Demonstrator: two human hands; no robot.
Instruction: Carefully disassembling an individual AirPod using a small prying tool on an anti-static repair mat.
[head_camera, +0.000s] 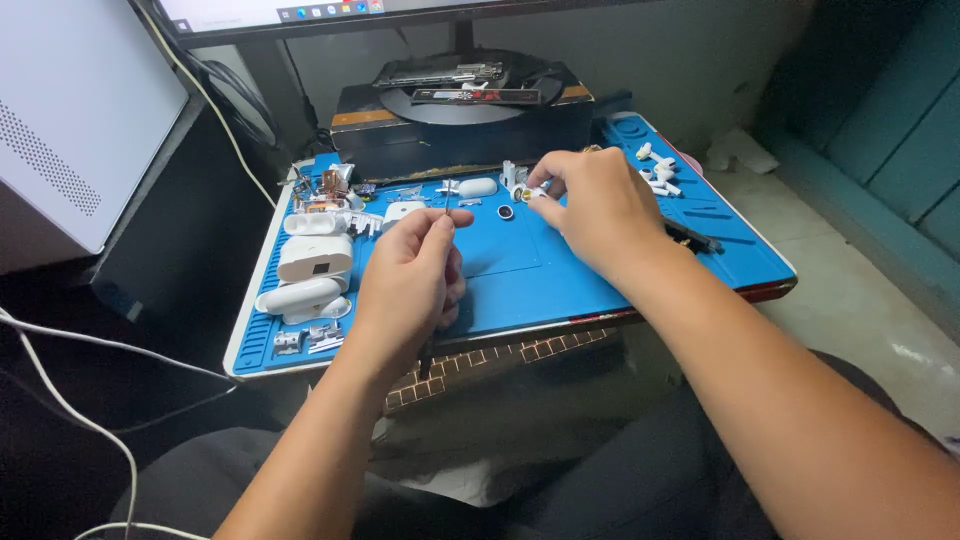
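Left hand (410, 280) is pinched shut on a thin dark metal tool (445, 200); right hand (595, 210) pinches a small white earbud piece (532, 190) over the blue silicone repair mat (520, 270). Looks mid-teardown: white case shells (315, 258) lie apart at the mat's left edge, loose white bits (658, 170) at its far right corner

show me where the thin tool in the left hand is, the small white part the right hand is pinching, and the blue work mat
thin tool (447, 200), head view, on its upper metal shaft above the fingertips.
small white part (533, 189), head view, on the end showing beside the fingers.
blue work mat (560, 270), head view, on its bare middle.
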